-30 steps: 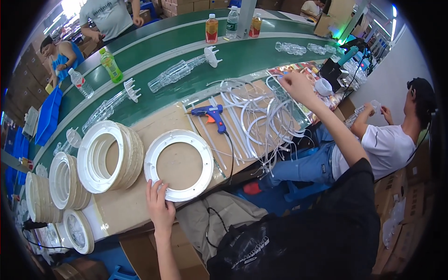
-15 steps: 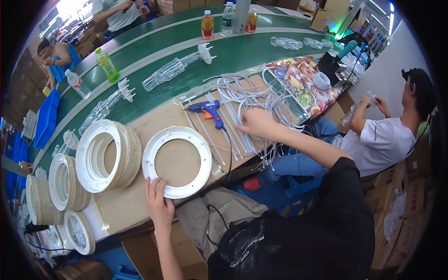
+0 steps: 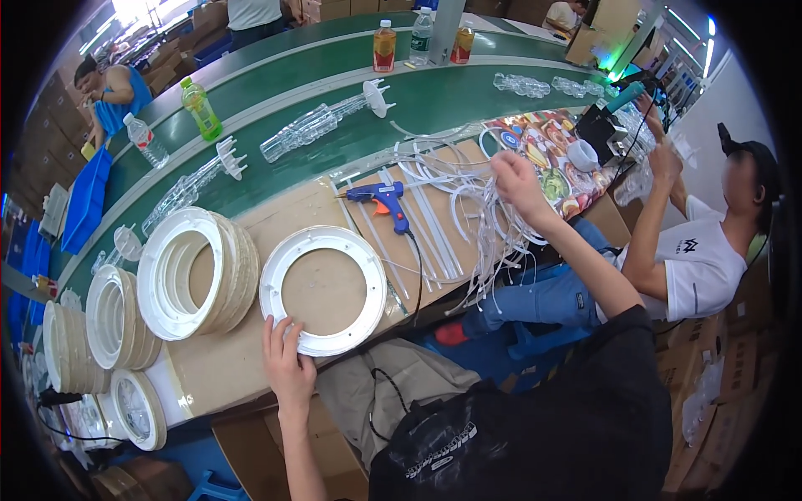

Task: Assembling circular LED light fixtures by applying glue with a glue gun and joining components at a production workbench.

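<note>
Running across the top is the green conveyor (image 3: 334,100), carrying clear plastic parts (image 3: 305,129) and a few drink bottles (image 3: 200,108). Below it lies the cardboard-covered bench (image 3: 217,367), where the work sits. Stacks of white rings (image 3: 188,271) lean at the person's left, with smaller stacks (image 3: 113,321) beyond them toward the bench's end. One ring (image 3: 322,288) lies flat and alone on the cardboard, just right of the big stack. A tangle of white strips (image 3: 455,213) spreads over the right part of the bench, and a blue glue gun (image 3: 380,198) rests between the strips and the ring, its cord trailing off the front edge.

The left hand (image 3: 288,367) lies flat and spread on the ring's near rim, fingers pressing it down rather than gripping it. The right hand (image 3: 516,179) is raised over the tangle with its fingers pinched on a strip or two, which hang below it; exactly how many it holds is too fine to tell. A co-worker (image 3: 702,250) sits at the right, hands busy with clear film, well apart from the ring.

By my reading, the step in hand is picking one strip out of the pile while the ring is steadied. The next move calls for freeing a single strip from its neighbours and carrying it left to the ring, and the glue gun lies near for fixing it.
</note>
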A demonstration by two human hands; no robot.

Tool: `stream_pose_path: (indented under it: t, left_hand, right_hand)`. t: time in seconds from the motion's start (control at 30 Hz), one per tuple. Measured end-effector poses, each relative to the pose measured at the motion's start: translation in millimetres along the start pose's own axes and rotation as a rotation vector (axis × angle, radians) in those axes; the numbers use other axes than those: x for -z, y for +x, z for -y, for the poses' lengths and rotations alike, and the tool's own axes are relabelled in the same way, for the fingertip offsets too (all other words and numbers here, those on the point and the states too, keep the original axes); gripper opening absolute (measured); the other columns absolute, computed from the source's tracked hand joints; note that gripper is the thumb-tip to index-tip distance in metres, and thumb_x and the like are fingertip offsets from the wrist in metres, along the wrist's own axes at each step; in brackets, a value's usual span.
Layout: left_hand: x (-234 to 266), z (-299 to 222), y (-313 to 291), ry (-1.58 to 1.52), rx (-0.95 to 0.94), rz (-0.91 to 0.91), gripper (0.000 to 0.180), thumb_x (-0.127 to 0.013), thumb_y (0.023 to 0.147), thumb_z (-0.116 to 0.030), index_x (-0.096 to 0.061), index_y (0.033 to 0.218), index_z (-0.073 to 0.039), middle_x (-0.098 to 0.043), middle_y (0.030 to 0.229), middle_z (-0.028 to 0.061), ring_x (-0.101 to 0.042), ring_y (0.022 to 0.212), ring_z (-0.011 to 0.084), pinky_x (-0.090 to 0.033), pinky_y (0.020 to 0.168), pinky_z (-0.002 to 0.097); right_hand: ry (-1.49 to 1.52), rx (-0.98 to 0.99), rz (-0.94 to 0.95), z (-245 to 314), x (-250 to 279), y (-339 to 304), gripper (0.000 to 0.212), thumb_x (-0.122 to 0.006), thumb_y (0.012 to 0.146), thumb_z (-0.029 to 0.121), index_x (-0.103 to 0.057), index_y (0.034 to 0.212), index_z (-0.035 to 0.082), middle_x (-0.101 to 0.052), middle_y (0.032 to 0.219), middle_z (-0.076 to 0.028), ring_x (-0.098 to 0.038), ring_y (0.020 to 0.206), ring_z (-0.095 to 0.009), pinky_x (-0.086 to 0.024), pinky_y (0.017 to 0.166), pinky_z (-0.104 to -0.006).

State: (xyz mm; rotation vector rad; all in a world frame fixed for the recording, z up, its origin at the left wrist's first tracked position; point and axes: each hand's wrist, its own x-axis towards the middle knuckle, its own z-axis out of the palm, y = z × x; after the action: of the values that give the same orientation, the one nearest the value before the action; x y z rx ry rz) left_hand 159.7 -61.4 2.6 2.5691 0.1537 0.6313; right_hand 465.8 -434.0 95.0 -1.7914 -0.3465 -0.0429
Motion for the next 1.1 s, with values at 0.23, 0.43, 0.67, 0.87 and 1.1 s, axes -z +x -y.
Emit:
stream_pose_path:
  t: [0.23, 0.43, 0.67, 0.87, 1.1]
  left_hand:
    - [0, -2, 0, 0.011, 0.005, -0.004, 0.045, -0.052, 0.074, 0.013, -0.064, 0.115, -0.001, -0.059, 0.128, 0.0156, -0.043, 0.137, 0.0444, -0.039, 0.111, 0.0517]
    - [-1, -2, 1, -0.005, 0.000, -0.011, 0.044, -0.052, 0.074, 0.012, -0.064, 0.115, -0.001, -0.059, 0.128, 0.0159, -0.043, 0.137, 0.0446, -0.039, 0.111, 0.0520]
    - [-2, -3, 3, 0.000, 0.002, -0.027, 0.043, -0.053, 0.075, 0.011, -0.064, 0.115, -0.001, -0.060, 0.126, 0.0161, -0.044, 0.136, 0.0445, -0.039, 0.110, 0.0517]
    - [0, 5, -5, -0.007, -0.047, -0.037, 0.046, -0.054, 0.071, 0.011, -0.066, 0.113, -0.004, -0.060, 0.125, 0.0133, -0.046, 0.135, 0.0429, -0.042, 0.108, 0.0511]
    - [57, -55, -4, -0.143, -0.041, -0.283, 0.036, -0.062, 0.079, -0.009, -0.065, 0.114, -0.001, -0.064, 0.112, 0.0160, -0.060, 0.111, 0.0328, -0.050, 0.095, 0.0414]
  right_hand:
    - [-0.438, 0.342, 0.069, 14, 6, -1, 0.024, -0.059, 0.100, 0.021, -0.059, 0.087, 0.002, -0.047, 0.069, 0.004, -0.041, 0.064, -0.005, -0.033, 0.056, -0.0244]
    - [0.422, -0.346, 0.123, 32, 12, 18, 0.024, -0.050, 0.104, 0.029, -0.048, 0.085, 0.015, -0.027, 0.061, 0.009, -0.023, 0.045, -0.003, -0.015, 0.041, -0.0224]
    - [-0.005, 0.216, 0.122, 74, 27, -5, 0.024, -0.044, 0.106, 0.025, -0.047, 0.088, 0.009, -0.042, 0.069, 0.003, -0.030, 0.054, -0.002, -0.020, 0.047, -0.0197]
    - [0.144, 0.315, 0.235, 131, 29, -37, 0.030, -0.042, 0.107, 0.034, -0.043, 0.092, 0.009, -0.041, 0.067, 0.001, -0.031, 0.055, -0.004, -0.023, 0.047, -0.0203]
    - [0.273, 0.240, 0.519, 156, -41, -90, 0.026, -0.061, 0.100, 0.026, -0.056, 0.094, 0.002, -0.057, 0.070, -0.002, -0.048, 0.049, -0.004, -0.037, 0.042, -0.0196]
